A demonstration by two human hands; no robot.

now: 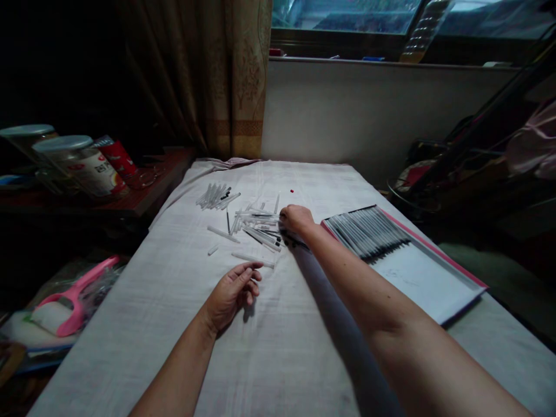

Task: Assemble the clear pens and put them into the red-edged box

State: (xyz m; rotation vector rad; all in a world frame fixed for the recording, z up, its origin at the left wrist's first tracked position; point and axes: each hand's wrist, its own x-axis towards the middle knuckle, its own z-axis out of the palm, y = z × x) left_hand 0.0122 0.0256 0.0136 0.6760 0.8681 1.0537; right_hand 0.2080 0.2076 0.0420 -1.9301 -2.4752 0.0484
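Clear pen barrels and dark pen parts lie in a loose pile (260,223) on the cloth-covered table. My right hand (297,219) is at the pile's right edge with its fingers drawn together; what they pinch, if anything, is hidden. Closer to me, my left hand (234,292) hovers palm inward, its fingers loosely bent and apart, holding nothing visible. Just beyond its fingertips lies a clear pen barrel (247,256); whether they touch, I cannot tell. Several black caps (278,240) sit beside the pile. On the right, an open shallow box (423,284) contains a row of black-ended pens (367,230).
Another bunch of barrels (212,197) lies at the back left, and a small red piece (292,190) near the far edge. Left of the table stand jars (87,168) on a wooden surface, with a pink-handled object (73,298) lower down. A curtain (234,87) hangs behind.
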